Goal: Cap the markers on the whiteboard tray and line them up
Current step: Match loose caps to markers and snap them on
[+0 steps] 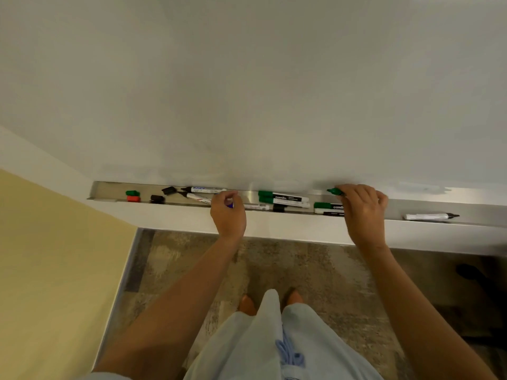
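A long metal tray (247,194) runs under the whiteboard. My left hand (227,212) is closed around a small blue cap (230,205) at the tray's front edge. My right hand (363,209) grips an uncapped green marker (335,191), its tip pointing left. Two uncapped black-tipped markers (204,190) lie just left of my left hand. Two capped green markers (282,198) lie side by side between my hands, and another green-capped one (327,206) rests by my right hand. Loose caps sit at the left: green (132,193), red (133,199), and two black (157,199).
An uncapped black marker (430,216) lies alone at the tray's right. A white marker (256,206) and a black cap (279,207) sit at the tray's front. The white ledge (178,215) juts out below the tray. A yellow wall (55,270) stands at left, carpet below.
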Motion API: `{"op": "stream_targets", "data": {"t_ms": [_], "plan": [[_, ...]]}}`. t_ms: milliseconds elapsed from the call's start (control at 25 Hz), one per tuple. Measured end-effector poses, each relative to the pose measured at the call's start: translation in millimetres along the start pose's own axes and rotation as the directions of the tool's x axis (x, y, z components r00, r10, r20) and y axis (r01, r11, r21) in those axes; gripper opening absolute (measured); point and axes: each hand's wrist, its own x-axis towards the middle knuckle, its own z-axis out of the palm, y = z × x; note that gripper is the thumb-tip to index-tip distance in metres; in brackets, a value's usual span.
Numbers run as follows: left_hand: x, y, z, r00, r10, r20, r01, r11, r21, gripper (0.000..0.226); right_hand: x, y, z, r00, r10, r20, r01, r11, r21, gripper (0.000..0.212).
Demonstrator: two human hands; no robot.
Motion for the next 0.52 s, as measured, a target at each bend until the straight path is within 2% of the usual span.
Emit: {"op": "stream_targets", "data": {"t_ms": [120,280,400,520], "plan": [[23.1,-12.7,-31.0,0.993,-0.018,-0.117,0.024,0.998,0.055,0.013,9.8,-56.0,18.2,0.991,-0.135,-0.006,0.135,0.982,0.130,0.023],[68.9,-22.3,-81.6,0.962,-0.080,-0.260,0.103,0.991,0.079,0.020,21.8,-117.4,37.2,0.973,-0.225,0.041,0.210,0.950,0.232,0.023],[109.0,-27.3,-117.3,0.926,-0.020,-0.376,0.145,0.940,0.309,0.026,25.7,-151.7,48.4,0.955,-0.289,0.066,0.256,0.917,0.305,0.026],[140.9,-36.8,-142.5,0.919,-0.027,-0.393,0.229,0.849,0.476,0.040,25.6,-176.0,57.0,0.933,-0.353,0.071,0.307,0.883,0.355,0.027]]}}
